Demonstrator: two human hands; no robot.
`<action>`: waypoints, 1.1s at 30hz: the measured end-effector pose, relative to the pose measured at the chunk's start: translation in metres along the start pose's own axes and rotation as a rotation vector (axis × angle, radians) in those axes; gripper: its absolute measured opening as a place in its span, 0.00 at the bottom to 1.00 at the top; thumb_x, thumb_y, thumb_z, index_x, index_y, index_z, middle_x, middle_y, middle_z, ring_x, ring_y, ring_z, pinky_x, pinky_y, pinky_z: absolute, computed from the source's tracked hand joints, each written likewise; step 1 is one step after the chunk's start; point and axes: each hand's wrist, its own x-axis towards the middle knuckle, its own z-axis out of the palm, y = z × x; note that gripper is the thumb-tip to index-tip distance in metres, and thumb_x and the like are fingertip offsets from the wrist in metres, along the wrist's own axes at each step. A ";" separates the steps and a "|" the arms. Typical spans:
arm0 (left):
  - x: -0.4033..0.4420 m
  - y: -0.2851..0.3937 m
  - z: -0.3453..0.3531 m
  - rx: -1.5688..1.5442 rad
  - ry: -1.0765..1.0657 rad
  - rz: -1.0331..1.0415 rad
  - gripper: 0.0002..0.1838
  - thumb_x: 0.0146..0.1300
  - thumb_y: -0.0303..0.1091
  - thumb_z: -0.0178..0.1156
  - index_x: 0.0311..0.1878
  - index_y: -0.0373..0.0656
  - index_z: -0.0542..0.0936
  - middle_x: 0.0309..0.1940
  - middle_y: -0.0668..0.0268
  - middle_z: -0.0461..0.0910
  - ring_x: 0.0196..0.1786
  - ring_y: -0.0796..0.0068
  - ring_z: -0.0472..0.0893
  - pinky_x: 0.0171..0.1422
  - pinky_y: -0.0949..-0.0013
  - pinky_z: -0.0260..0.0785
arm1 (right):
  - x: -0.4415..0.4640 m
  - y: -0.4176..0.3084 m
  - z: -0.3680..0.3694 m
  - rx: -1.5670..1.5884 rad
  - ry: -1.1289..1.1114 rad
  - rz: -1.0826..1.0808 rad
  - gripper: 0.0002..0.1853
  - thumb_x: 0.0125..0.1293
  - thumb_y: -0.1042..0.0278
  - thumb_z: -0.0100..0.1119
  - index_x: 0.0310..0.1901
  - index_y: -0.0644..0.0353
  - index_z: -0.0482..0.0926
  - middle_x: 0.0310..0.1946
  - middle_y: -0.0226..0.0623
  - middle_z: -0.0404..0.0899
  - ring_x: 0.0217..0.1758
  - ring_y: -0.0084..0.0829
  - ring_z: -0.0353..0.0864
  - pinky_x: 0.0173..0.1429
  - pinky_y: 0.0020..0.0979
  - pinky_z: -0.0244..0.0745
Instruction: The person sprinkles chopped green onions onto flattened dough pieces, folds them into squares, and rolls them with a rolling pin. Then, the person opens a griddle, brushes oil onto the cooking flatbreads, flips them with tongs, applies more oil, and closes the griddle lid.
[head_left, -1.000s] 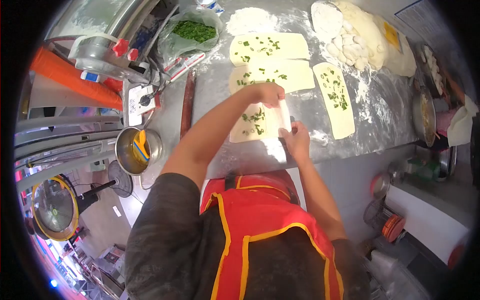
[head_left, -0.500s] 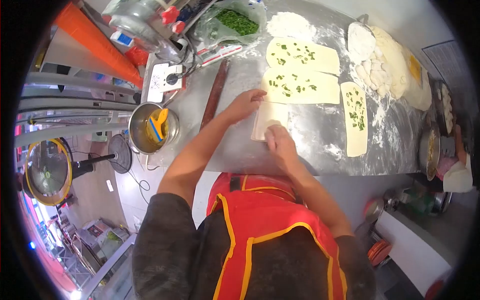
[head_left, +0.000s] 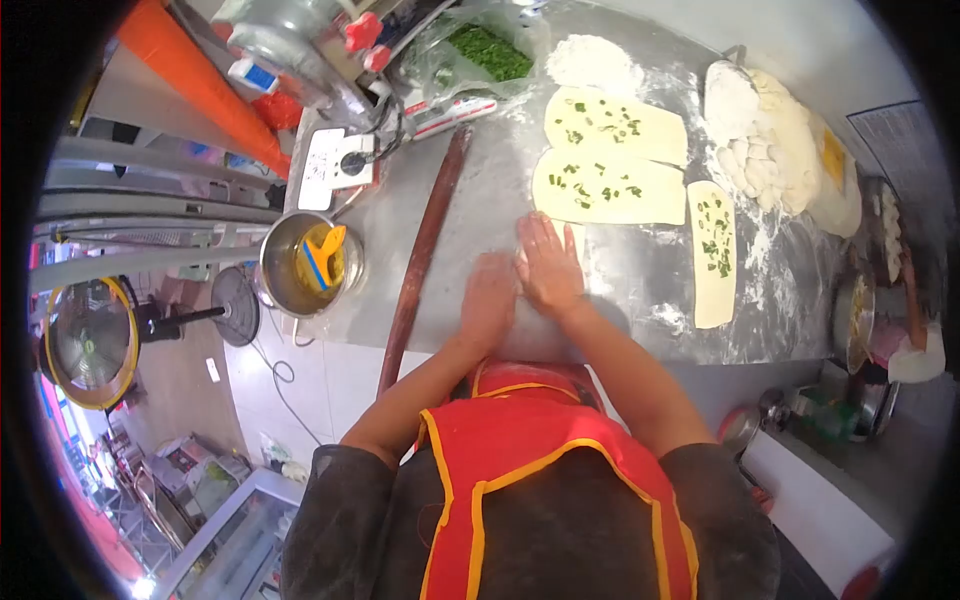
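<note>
My right hand (head_left: pixel 549 266) lies flat with fingers spread on the folded piece of dough (head_left: pixel 577 236), covering most of it. Beside it on the left, my left hand (head_left: pixel 489 300) rests low at the folded dough's left edge, fingers extended and a little blurred; it grips nothing visible. Just beyond my hands are two flat dough sheets dotted with chopped green onion, a nearer one (head_left: pixel 650 194) and a farther one (head_left: pixel 655 134). A narrow upright strip of dough (head_left: pixel 711 297) with green onion lies to the right.
A long dark red rolling pin (head_left: pixel 427 240) lies left of my hands, sticking over the front edge. Farther left stands a metal pot (head_left: pixel 285 290) with a yellow-handled brush. Behind are a bag of chopped greens (head_left: pixel 490 52) and loose flour (head_left: pixel 590 62); a dough mass (head_left: pixel 785 140) sits back right.
The dough sheet between my hands has been folded over into a smaller piece. My left hand has come down toward the front edge, and my right hand has spread flat over the dough.
</note>
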 end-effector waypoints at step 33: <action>0.358 0.149 0.086 -0.254 -0.665 0.438 0.08 0.53 0.32 0.59 0.36 0.45 0.83 0.36 0.60 0.82 0.42 0.59 0.80 0.48 0.58 0.71 | -0.022 0.215 -0.076 0.665 0.497 0.809 0.09 0.53 0.74 0.63 0.36 0.64 0.75 0.28 0.43 0.78 0.32 0.37 0.78 0.40 0.34 0.73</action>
